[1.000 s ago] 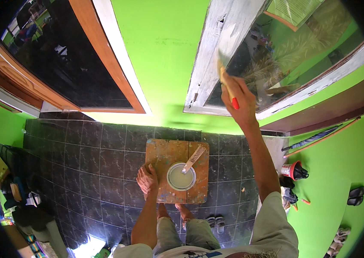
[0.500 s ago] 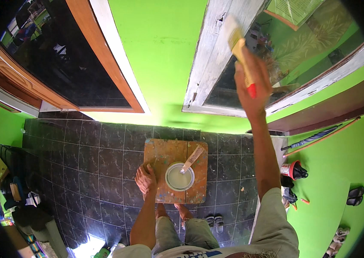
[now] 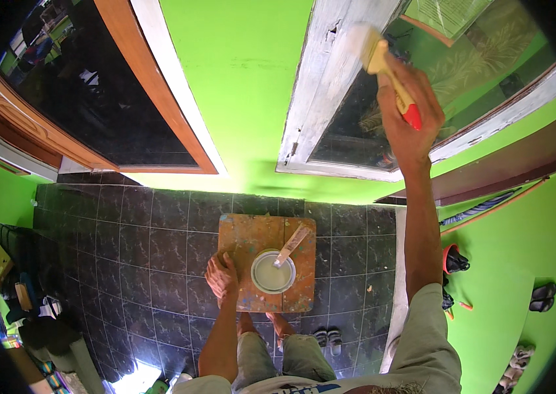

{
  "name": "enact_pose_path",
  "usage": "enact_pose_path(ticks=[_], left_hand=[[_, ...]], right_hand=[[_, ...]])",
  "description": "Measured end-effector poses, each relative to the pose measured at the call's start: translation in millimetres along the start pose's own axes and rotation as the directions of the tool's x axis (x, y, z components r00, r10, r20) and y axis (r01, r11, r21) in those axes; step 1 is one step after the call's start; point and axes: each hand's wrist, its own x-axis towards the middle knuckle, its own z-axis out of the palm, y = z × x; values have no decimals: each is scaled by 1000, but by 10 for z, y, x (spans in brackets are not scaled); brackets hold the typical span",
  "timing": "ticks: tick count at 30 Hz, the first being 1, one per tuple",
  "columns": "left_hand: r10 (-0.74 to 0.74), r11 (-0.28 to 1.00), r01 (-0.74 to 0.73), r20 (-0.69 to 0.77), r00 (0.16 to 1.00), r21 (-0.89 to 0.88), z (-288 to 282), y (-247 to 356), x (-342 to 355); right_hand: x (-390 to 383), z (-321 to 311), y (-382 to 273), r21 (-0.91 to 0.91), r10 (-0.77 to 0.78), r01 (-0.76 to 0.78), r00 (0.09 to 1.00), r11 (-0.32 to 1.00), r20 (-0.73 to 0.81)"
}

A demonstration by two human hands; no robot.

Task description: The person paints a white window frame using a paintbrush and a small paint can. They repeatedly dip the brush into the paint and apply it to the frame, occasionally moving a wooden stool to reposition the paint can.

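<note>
Paintbrush (image 3: 383, 67), at far right over the white frame (image 3: 321, 85), is gripped in the right hand's (image 3: 426, 108) fingers; the left hand (image 3: 222, 276) lies at the left edge of the bench (image 3: 245, 236), its grip unclear.

Blurred brush bristles (image 3: 362, 43), window frame (image 3: 323, 79) cropped above; paper (image 3: 452, 18) cropped, print illegible

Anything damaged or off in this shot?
Yes: the white window frame has dark gouges along its left side, and its coating looks patchy. The stool top has paint-like stains; no obvious puddle around the can.
</note>
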Motion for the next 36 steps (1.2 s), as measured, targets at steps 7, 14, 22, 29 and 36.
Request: enact_pose_path(ticks=[7, 14, 22, 29, 36], left_hand=[[-21, 1000, 21, 4, 1000, 6, 14, -2, 5], [-5, 1000, 5, -5, 1000, -6, 35, -30, 10], [-15, 1000, 15, 13, 1000, 4, -13, 6, 3], [-22, 1000, 22, 19, 1000, 10, 33, -28, 9], [-21, 999, 21, 11, 1000, -26, -6, 15, 1]], right_hand=[[-370, 127, 40, -83, -83, 82, 997, 993, -5], [-1194, 234, -24, -40, 257, -258, 914, 965, 313], [-274, -50, 122, -32, 29, -28, 999, 999, 44], [-380, -59, 10, -158, -53, 38, 994, 987, -91], [-1297, 217, 63, -31, 250, -251, 933, 967, 259]])
